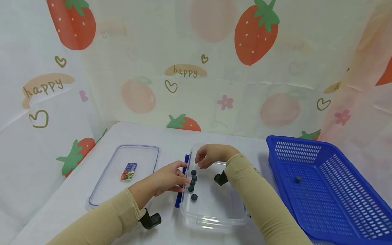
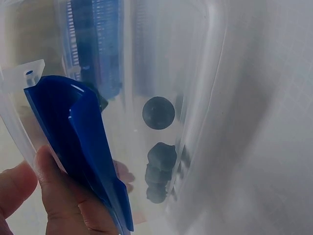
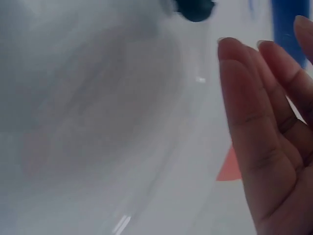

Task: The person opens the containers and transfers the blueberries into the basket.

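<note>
A clear plastic container (image 1: 214,215) with blue side latches stands on the table. Along its left wall lie several dark, round, blueberry-like balls (image 1: 194,197); in the left wrist view they show through the plastic (image 2: 158,113). My left hand (image 1: 168,178) grips that left wall, thumb at the rim and fingers outside by the hanging blue latch (image 2: 88,142). Over the container's far left corner is my right hand (image 1: 212,154), fingers loosely bent. In the right wrist view its thumb and fingers (image 3: 249,107) stand apart with nothing seen between them, below one dark ball (image 3: 195,9).
To the left lies a clear lid (image 1: 111,190) with a blue rim line and a small fruit-picture label (image 1: 129,171). A blue perforated basket (image 1: 321,204) stands at the right, one dark ball (image 1: 298,179) inside. A printed curtain (image 1: 183,41) hangs behind the table.
</note>
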`<state>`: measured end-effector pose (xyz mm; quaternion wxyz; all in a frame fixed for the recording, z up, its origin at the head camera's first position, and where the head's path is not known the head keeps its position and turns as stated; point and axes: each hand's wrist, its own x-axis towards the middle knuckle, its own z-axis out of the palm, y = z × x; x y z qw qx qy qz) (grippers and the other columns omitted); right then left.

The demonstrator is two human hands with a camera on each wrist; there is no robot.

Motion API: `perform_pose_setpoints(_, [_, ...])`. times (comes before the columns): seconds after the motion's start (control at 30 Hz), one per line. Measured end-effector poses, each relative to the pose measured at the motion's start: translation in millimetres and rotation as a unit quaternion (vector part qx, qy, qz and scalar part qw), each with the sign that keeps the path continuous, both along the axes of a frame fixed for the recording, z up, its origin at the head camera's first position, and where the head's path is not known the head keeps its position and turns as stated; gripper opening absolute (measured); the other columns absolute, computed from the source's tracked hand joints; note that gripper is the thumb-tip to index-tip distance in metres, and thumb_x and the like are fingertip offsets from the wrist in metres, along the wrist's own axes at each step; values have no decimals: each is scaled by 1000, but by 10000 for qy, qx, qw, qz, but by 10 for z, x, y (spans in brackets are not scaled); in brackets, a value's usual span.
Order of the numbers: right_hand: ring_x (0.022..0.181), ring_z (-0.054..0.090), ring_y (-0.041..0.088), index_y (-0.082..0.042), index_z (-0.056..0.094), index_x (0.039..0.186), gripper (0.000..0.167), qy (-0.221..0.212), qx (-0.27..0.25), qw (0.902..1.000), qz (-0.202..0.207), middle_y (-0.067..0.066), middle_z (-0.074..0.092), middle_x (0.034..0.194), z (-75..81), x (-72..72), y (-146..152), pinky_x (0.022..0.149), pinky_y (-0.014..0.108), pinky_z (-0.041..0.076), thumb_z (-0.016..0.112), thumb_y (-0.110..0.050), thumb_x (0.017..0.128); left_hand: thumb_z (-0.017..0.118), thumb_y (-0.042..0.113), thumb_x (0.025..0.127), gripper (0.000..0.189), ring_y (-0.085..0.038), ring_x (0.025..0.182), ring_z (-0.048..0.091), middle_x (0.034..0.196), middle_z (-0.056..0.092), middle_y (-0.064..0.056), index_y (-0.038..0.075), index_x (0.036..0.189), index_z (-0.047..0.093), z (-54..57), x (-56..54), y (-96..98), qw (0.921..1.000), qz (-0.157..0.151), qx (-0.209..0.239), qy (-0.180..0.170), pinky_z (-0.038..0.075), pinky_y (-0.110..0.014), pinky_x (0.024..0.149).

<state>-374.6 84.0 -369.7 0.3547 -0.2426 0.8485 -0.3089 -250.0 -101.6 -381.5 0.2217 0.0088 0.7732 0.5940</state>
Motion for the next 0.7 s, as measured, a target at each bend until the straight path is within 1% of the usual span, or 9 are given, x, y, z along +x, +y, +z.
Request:
perform_pose_setpoints(0.1, [86,63,20,-3,64,98,16,-3,105,9999,53,8,63,94,-63,1,-30,78,29,53,64,-4,82,66,11,83,62,-25,85,62,92,58,-12,13,136,34,-5,-3,-5,10000,-8,-6,18,55,-31,70])
perform_pose_setpoints(0.27, [83,63,18,-5,64,94,13,-38,302,9994,139,7,63,92,-143,9,-75,76,28,53,64,-3,82,66,11,83,62,-24,84,62,91,58,-11,14,136,34,-1,5,-8,10000,-5,5,33,55,-31,69])
perform_pose_setpoints(0.5, [81,61,16,-5,65,92,14,-95,434,9988,197,7,62,89,-191,45,-107,74,27,54,64,2,80,66,11,83,63,-21,78,60,90,57,-11,13,137,33,16,15,-9,10000,-17,15,42,55,-31,68])
perform_pose_setpoints(0.7, [82,58,16,-9,66,94,17,-79,450,9986,258,6,62,90,-230,22,-136,75,27,53,63,1,81,66,11,84,62,-20,77,60,90,57,-11,13,137,34,22,16,-18,10000,-41,48,56,55,-31,68])
